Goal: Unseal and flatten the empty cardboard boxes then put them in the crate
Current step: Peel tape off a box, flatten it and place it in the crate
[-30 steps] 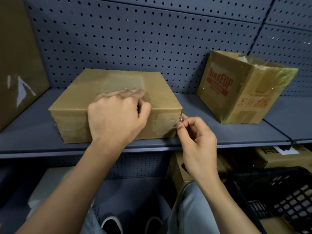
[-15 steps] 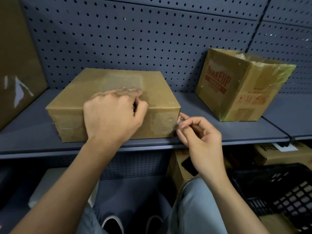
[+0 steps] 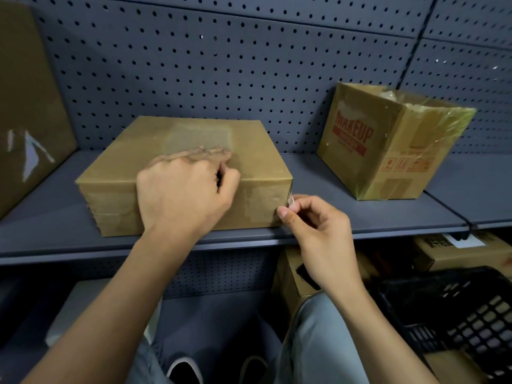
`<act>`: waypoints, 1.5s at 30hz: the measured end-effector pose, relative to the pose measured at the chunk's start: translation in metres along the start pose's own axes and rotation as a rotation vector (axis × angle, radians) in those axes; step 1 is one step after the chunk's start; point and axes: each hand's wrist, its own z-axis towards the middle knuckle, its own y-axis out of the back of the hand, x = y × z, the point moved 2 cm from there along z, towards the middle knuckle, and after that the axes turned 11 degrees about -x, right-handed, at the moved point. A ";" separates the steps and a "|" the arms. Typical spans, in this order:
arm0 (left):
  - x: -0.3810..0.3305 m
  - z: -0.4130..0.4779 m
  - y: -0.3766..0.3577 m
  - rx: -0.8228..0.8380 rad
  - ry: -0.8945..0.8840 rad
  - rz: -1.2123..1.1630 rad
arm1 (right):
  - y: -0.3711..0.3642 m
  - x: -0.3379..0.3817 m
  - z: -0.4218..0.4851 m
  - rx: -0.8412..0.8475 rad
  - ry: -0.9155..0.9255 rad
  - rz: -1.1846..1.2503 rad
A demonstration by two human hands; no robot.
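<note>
At the grey shelf's [image 3: 360, 236] front edge, unsealing.
Flat left hand [image 3: 182, 195] braced the brown cardboard box [image 3: 249, 139]; right hand [image 3: 318, 228] pinched clear tape [image 3: 290, 200]; a steady pull seemed best.

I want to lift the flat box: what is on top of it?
The left hand rests on the flat cardboard box, fingers across its taped top; the patch beneath is hidden. The right hand pinches tape at its corner.

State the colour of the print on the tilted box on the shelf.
Red print on the brown tilted box, clearest in the head view.
</note>
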 end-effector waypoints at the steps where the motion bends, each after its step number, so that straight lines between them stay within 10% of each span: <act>1: 0.000 0.000 0.001 -0.008 -0.008 0.006 | 0.002 0.000 0.001 0.019 -0.003 -0.016; 20: 0.019 0.001 0.006 0.059 -0.021 -0.168 | 0.023 0.011 0.012 0.207 -0.060 0.093; 30: 0.025 0.022 0.013 0.580 -0.034 -0.220 | 0.018 0.023 0.004 0.394 0.022 0.031; 45: 0.006 0.000 0.037 0.562 -0.104 -0.050 | 0.005 0.023 -0.004 0.487 0.051 0.097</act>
